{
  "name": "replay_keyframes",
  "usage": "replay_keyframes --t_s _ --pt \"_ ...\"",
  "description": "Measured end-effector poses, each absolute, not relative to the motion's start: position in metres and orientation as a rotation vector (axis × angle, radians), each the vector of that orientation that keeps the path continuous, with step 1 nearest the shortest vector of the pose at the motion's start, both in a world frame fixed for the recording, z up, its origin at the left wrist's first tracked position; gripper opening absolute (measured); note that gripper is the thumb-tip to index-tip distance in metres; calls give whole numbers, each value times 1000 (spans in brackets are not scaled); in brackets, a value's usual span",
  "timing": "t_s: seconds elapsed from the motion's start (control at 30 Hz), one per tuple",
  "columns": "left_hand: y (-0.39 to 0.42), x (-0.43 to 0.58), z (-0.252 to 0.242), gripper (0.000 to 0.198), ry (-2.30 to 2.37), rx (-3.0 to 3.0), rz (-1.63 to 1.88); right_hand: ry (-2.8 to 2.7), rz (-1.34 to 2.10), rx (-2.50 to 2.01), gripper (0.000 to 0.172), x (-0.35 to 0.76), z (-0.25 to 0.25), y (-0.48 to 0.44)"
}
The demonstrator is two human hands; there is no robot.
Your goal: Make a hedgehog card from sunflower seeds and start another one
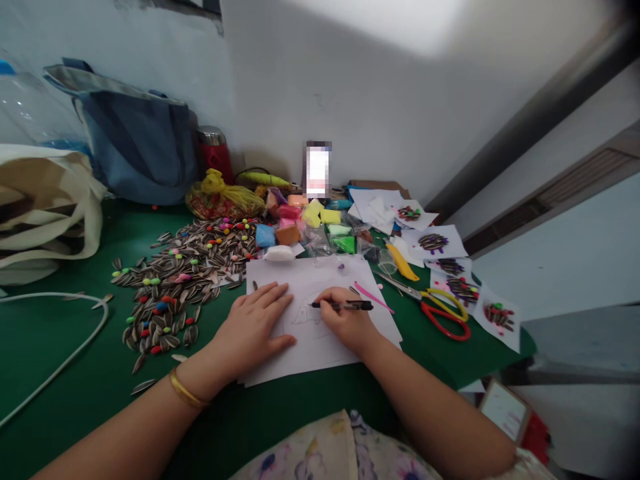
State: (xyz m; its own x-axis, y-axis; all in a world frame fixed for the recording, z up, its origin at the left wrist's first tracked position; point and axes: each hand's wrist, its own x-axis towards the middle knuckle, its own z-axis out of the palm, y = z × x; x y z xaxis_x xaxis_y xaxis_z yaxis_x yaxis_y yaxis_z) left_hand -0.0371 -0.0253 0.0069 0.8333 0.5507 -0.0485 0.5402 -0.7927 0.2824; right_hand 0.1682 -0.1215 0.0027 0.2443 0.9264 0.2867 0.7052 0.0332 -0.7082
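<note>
A white sheet of paper (320,353) lies on the green table in front of me, apparently on top of other sheets. My left hand (260,317) rests flat on its left side, fingers stretched out. My right hand (345,320) is closed around a black pen (357,305), held low over the middle of the sheet. Thin, faint drawn lines (301,313) show between the two hands. Just right of the pen lies a pink plastic strip (373,297), and a small purple lump (341,267) sits near the paper's top edge.
Sunflower seeds (170,280) with coloured beads spread at left. Packets of coloured clay (287,233) line the back, before a lit phone (317,170). Scissors (445,313), a yellow tool (401,261) and seed-decorated papers (507,333) lie right. A white cable (60,373) curves at left.
</note>
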Motion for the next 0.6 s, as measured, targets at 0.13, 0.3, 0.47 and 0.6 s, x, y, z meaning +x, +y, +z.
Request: replay_keyframes --t_s 0.13,0.3,0.47,0.6 --pt "-25 -36 7 71 827 2739 41 -1459 341 -1771 16 169 3 -122" --pt "-25 -37 5 72 825 2743 55 -1498 363 -1787 17 169 4 -120" --pt "-25 -38 4 71 816 2727 80 -1506 349 -1807 17 169 3 -119" --pt "-25 -38 5 70 808 2709 98 -1483 346 -1806 15 170 4 -121"
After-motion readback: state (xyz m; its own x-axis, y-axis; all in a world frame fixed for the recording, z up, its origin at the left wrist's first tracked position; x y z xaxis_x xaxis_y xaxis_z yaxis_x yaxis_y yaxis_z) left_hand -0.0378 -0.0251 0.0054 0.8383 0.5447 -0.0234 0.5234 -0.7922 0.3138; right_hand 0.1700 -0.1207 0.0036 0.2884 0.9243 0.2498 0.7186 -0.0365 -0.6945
